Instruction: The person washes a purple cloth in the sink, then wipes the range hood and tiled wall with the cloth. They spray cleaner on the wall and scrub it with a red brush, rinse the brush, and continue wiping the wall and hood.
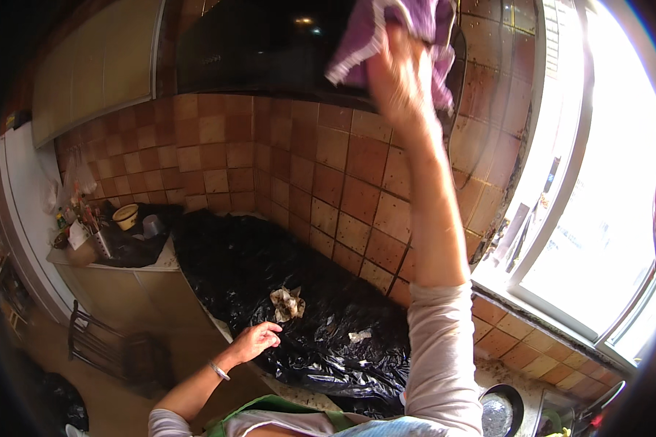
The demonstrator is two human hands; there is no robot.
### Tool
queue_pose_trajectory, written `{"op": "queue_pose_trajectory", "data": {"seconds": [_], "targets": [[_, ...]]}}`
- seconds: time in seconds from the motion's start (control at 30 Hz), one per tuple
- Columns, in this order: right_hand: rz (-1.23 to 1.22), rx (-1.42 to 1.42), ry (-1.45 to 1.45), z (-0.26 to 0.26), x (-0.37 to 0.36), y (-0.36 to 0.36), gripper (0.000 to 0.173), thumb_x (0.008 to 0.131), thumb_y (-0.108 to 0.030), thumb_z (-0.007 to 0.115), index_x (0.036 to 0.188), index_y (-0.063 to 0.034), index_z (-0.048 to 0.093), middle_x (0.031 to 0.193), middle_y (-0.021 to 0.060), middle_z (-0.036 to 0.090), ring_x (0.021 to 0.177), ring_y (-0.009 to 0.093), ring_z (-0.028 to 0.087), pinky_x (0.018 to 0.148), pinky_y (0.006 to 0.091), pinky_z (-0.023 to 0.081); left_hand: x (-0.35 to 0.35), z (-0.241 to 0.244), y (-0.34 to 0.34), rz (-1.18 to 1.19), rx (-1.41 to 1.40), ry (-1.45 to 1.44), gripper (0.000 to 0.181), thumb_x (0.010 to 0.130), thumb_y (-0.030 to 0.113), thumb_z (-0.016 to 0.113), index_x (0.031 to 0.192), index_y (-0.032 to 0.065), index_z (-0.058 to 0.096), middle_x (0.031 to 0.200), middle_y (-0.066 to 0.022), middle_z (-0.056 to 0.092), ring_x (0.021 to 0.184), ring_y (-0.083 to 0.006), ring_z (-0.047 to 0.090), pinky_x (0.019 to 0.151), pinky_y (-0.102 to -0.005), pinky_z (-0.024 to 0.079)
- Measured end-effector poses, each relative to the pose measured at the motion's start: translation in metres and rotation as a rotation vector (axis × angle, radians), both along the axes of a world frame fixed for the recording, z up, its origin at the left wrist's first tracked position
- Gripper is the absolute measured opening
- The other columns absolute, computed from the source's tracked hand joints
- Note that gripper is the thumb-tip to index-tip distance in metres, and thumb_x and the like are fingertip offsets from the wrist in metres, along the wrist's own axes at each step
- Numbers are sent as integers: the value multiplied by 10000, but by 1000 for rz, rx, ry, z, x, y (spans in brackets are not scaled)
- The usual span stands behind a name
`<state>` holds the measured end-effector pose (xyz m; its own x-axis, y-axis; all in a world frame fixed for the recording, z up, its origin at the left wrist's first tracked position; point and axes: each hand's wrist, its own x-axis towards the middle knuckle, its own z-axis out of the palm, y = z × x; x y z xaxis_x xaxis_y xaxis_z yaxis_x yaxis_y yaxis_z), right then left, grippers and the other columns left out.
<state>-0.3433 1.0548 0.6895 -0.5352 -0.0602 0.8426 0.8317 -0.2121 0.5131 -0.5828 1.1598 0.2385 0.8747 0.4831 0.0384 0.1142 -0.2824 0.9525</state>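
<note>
My right hand [404, 76] is raised high and presses a purple cloth with a pale edge [361, 38] to the right end of a dark, glossy range hood [262, 54]. Motion blurs the hand slightly. Low on the left, my left hand [259, 340] hangs over the edge of the counter with its fingers loosely bent and nothing in them. Black plastic sheeting [229, 257] covers the counter below. A crumpled, soiled tissue [288, 303] lies on it just beyond my left hand, and a smaller pale scrap [359, 336] lies farther right.
A bright window [596, 191] stands at the right, above a frying pan [500, 412]. A dark chair [126, 349] is on the floor at left. Utensils and a yellow bowl [126, 217] stand on the far counter. Spotted tiles [355, 196] line the wall; a cupboard [93, 71] hangs upper left.
</note>
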Motion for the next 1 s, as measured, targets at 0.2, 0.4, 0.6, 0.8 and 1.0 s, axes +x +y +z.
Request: {"op": "queue_pose_trajectory", "data": {"seconds": [0.2, 0.4, 0.6, 0.8, 1.0], "targets": [[224, -278, 573, 100, -6, -12, 213, 861, -193, 539, 1036, -90, 603, 971, 166, 578, 924, 338, 571, 790, 439, 467, -2, -6, 35, -118, 9, -75, 254, 938, 67, 512, 1184, 5, 527, 915, -82, 663, 890, -143, 648, 835, -285, 515], [-77, -63, 260, 3, -15, -2, 210, 885, -188, 487, 1043, -110, 602, 1001, 189, 554, 960, 347, 536, 811, 465, 440, -20, -7, 75, -163, -79, -47, 234, 942, 68, 507, 1163, 0, 539, 918, -90, 665, 864, -143, 648, 802, -275, 521], [90, 275, 738, -114, -23, 45, 248, 915, -147, 455, 1094, -34, 583, 1025, 193, 560, 995, 357, 503, 905, 470, 366, -39, -5, 112, -230, -81, 66, 227, 939, 64, 499, 1152, -1, 545, 890, -88, 668, 838, -137, 647, 791, -275, 523], [203, 610, 344, -79, 69, 97, 196, 884, -129, 494, 1002, -34, 619, 939, 149, 580, 932, 298, 524, 859, 436, 395, -24, -30, 139, -297, -178, 83, 247, 954, 102, 491, 1188, 31, 527, 949, -73, 658, 883, -136, 639, 799, -276, 506], [139, 492, 522, -79, 203, 88, 163, 868, -122, 496, 912, -29, 622, 863, 134, 585, 831, 287, 532, 788, 411, 417, -15, -62, 173, -182, -275, 64, 229, 958, 119, 498, 1165, 26, 530, 902, -81, 659, 828, -135, 643, 747, -267, 520]]}}
